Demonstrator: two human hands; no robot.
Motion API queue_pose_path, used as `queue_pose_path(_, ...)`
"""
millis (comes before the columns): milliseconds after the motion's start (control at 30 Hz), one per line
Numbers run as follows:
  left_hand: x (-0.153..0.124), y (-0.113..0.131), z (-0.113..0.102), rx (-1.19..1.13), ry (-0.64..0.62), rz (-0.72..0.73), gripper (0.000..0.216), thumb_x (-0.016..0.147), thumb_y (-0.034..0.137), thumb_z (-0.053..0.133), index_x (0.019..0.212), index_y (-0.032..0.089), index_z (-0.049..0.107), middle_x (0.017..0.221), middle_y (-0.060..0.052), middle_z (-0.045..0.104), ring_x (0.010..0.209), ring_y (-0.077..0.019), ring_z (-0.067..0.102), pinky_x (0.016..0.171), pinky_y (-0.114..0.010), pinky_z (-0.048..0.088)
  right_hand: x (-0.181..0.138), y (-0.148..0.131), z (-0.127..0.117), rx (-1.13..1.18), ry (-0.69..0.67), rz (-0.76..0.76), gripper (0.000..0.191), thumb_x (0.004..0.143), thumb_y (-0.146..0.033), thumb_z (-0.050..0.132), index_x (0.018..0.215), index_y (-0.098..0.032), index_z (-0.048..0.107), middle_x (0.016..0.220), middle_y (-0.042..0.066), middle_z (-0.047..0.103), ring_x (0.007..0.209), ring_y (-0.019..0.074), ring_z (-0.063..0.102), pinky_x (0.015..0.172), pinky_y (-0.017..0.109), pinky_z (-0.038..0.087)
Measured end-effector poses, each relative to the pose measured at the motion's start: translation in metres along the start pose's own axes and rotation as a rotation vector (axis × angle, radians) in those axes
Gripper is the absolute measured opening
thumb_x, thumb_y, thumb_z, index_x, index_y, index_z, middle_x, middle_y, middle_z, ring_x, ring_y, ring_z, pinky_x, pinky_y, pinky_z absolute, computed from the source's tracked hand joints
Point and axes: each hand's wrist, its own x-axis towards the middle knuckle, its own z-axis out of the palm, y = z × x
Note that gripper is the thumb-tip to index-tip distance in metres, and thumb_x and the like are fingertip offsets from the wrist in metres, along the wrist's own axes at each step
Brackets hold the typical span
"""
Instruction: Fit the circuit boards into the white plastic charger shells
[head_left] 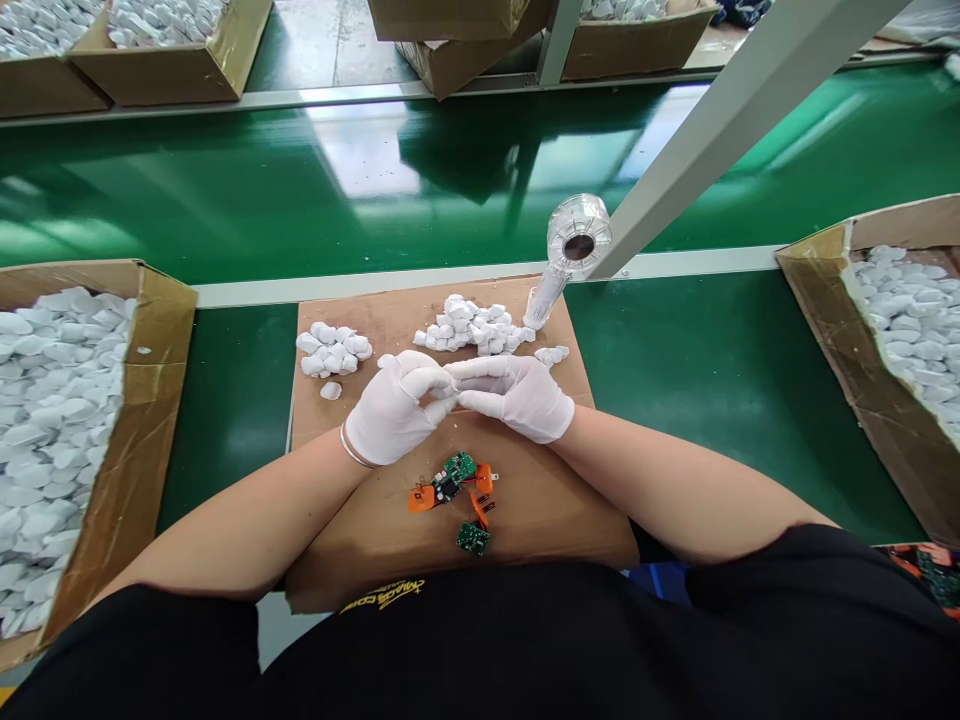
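Both my hands wear white gloves and meet over a brown cardboard sheet [525,500]. My left hand [394,410] and my right hand [517,395] are closed, fingertips pinching a small white plastic part [448,384] between them. Two heaps of similar white parts lie just beyond: a smaller heap [334,350] at the left, a larger heap [472,325] in the middle. Near my wrists lie small green circuit boards [459,468] and orange pieces [421,497]; another green board [473,538] lies closer to me.
A clear plastic handheld device [574,245] leans on a grey slanted post [720,120]. Open cartons of white parts stand at the left [157,330] and right [825,330]. A green conveyor belt [262,190] runs behind; more cartons [180,70] sit beyond it.
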Motion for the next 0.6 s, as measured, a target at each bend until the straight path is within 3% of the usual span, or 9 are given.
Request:
queue_pose_path(133,-0.002,-0.003,0.004,-0.048,-0.042,0.044,0.016,0.084,0.01,0.061,0.09,0.022,0.054,0.078,0.001,0.065,0.073,-0.0129,0.06,0.07,-0.027,0.051,-0.004,0.001,0.006,0.001,-0.035,-0.038,0.045,0.066,-0.027,0.087,0.107,-0.017,0.071,0.107,0.007,0.077,0.104,0.0245,0.073,0.101,0.045,0.057)
queue_pose_path(267,-0.006,-0.005,0.012,-0.045,-0.133,0.091,0.015,0.084,0.009,0.056,0.09,0.022,0.052,0.077,0.0,0.061,0.069,-0.0131,0.057,0.063,-0.027,0.048,-0.008,0.007,0.012,-0.072,0.046,-0.067,0.05,0.063,-0.027,0.089,0.108,-0.018,0.066,0.098,0.005,0.076,0.094,0.0213,0.075,0.095,0.043,0.06)
queue_pose_path(467,-0.003,0.011,0.003,0.032,-0.116,-0.051,0.014,0.079,0.018,0.064,0.091,0.021,0.057,0.086,-0.004,0.062,0.082,-0.0184,0.059,0.074,-0.033,0.049,-0.007,0.002,0.009,-0.132,0.161,-0.093,0.044,0.064,-0.037,0.089,0.096,-0.019,0.064,0.097,0.005,0.074,0.092,0.0202,0.073,0.094,0.042,0.06)
queue_pose_path(533,-0.001,0.02,-0.004,0.024,-0.255,-0.097,0.019,0.078,0.032,0.07,0.088,0.021,0.06,0.084,-0.004,0.062,0.08,-0.0196,0.06,0.073,-0.034,0.049,-0.005,-0.001,0.007,-0.126,0.194,-0.113,0.044,0.063,-0.039,0.089,0.092,-0.019,0.063,0.096,0.005,0.074,0.095,0.0208,0.073,0.095,0.043,0.06)
queue_pose_path(600,-0.002,0.029,-0.008,0.021,-0.493,-0.121,0.03,0.072,0.045,0.075,0.088,0.021,0.065,0.079,-0.003,0.063,0.076,-0.021,0.062,0.068,-0.034,0.048,-0.004,-0.004,0.008,-0.113,0.213,-0.128,0.043,0.063,-0.04,0.089,0.09,-0.02,0.062,0.094,0.004,0.074,0.095,0.0209,0.073,0.094,0.043,0.06)
